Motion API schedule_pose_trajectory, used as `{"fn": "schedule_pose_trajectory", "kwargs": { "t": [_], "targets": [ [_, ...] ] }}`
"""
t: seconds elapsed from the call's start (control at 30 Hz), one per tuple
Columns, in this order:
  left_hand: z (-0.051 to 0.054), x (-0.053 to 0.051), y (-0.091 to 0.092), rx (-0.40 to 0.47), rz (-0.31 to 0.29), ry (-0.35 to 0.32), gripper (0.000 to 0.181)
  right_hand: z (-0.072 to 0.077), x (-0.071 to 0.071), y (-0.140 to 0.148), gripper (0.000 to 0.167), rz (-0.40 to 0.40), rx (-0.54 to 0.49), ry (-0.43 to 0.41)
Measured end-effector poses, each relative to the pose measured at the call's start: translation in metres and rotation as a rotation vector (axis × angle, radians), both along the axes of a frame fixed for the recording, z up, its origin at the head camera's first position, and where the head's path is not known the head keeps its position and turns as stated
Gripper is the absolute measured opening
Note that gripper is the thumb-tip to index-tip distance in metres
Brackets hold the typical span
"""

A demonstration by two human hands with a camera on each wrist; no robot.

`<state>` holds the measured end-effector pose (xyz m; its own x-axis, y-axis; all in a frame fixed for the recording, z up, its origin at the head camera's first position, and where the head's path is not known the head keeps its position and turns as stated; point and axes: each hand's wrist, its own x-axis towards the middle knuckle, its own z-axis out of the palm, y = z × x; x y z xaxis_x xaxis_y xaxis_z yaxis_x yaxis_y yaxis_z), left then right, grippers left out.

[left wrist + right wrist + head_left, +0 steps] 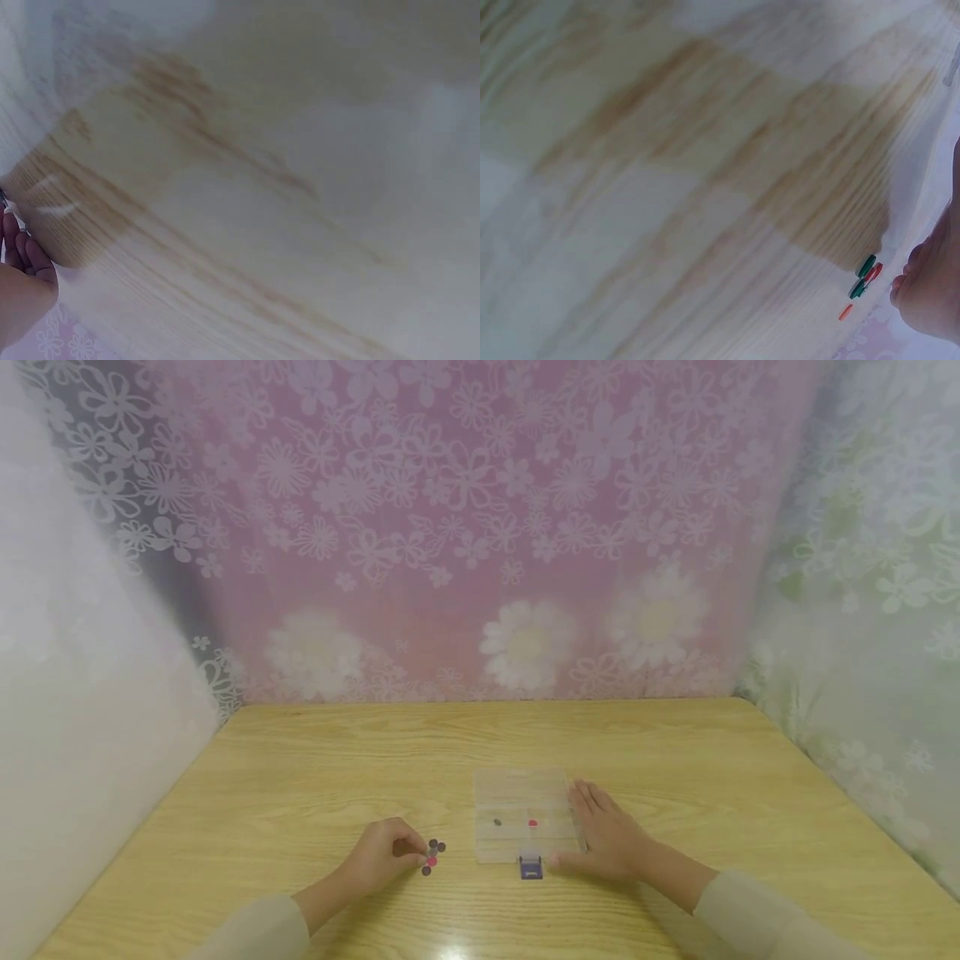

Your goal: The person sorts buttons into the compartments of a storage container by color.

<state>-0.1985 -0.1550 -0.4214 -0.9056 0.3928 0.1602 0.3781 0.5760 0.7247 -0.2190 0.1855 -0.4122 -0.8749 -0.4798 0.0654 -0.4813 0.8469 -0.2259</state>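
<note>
Beside your right thumb point(566, 862) sits one blue latch point(531, 869), mark unreadable. Your left hand point(377, 858) curls at five discs point(432, 862); whether it pinches one, I can't tell. Your right hand point(613, 841), fingers straight, flanks one clear box point(519, 789) showing two more.

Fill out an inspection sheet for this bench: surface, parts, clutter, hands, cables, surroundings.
Surface: wood-grain table, glare spot near the front edge.
Job's things: clear case with blue latch at its near side; dark piece and red piece within its outline; small discs, dark and pinkish-red, clustered left of it.
Clutter: nothing seen.
Hands: left hand, fingertips at the discs, pinch unclear; right hand, fingers straight, at the case's right side.
Cables: nothing seen.
Surroundings: floral backdrop behind the table.
</note>
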Motion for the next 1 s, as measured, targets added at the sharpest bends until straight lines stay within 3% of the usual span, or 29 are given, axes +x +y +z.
{"fn": "schedule_pose_trajectory", "kwargs": {
  "t": [0.33,0.7,1.0],
  "targets": [
    [0.0014,0.0009,0.0,0.031,-0.01,-0.018,0.005,-0.0039,-0.0015,0.0006,0.108,0.0,0.003,0.001],
    [-0.0001,-0.0014,0.0004,0.032,-0.012,0.042,0.009,-0.0061,-0.0025,0.0015,0.107,0.007,0.001,0.007],
    [0.003,-0.0023,0.0018,0.039,-0.013,0.026,0.01,-0.0044,-0.0018,0.0013,0.107,0.011,-0.001,0.006]
  ]
}}
